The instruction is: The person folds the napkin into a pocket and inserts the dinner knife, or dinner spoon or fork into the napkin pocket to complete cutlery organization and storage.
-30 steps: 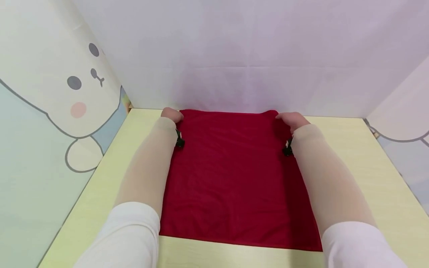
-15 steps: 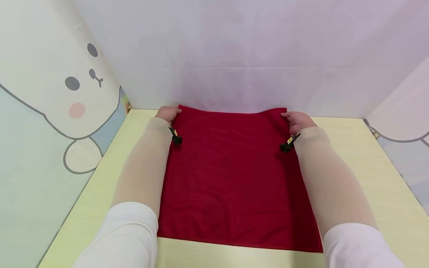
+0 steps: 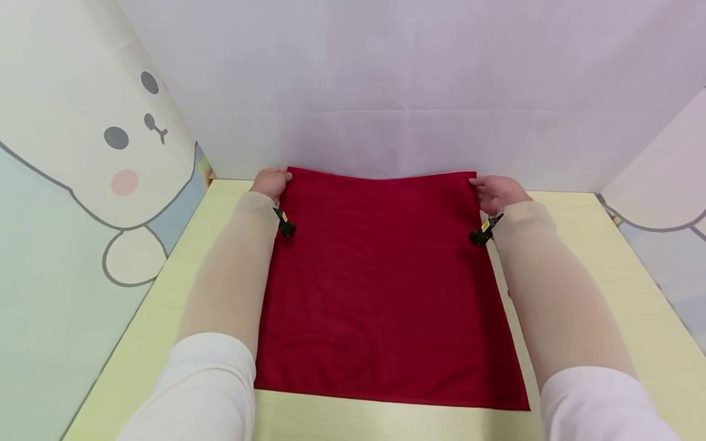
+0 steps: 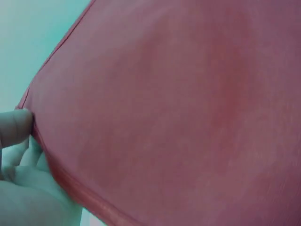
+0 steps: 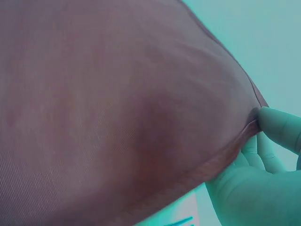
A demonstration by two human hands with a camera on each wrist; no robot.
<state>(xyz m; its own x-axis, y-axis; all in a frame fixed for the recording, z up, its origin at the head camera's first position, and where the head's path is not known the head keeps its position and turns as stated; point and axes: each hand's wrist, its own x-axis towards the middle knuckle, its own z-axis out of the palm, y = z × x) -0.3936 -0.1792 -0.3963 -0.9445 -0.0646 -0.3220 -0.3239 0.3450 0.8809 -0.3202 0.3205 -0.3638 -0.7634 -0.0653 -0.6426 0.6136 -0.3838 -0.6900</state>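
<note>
A dark red cloth (image 3: 380,282), roughly square with hemmed edges, spreads over the table in the head view. My left hand (image 3: 271,182) pinches its far left corner between thumb and fingers; the left wrist view shows the thumb (image 4: 16,127) on top of the cloth corner. At the far right corner my right hand (image 3: 501,191) pinches the cloth the same way, its thumb (image 5: 282,126) plain in the right wrist view. Between the hands the far edge sags slightly and is lifted in front of the back wall, while the near part lies flat with small wrinkles.
The pale wooden table (image 3: 595,275) shows around the cloth. A whitish sheet (image 3: 408,86) hangs right behind the table's far edge. Side panels with cartoon animal drawings, such as the left panel (image 3: 49,245), flank the table. A small black wrist camera (image 3: 481,236) sits by each wrist.
Both hands have pinched and raised the far corners and moved apart. The far edge, lying low and curled at the corners earlier, is now higher and stretched wider.
</note>
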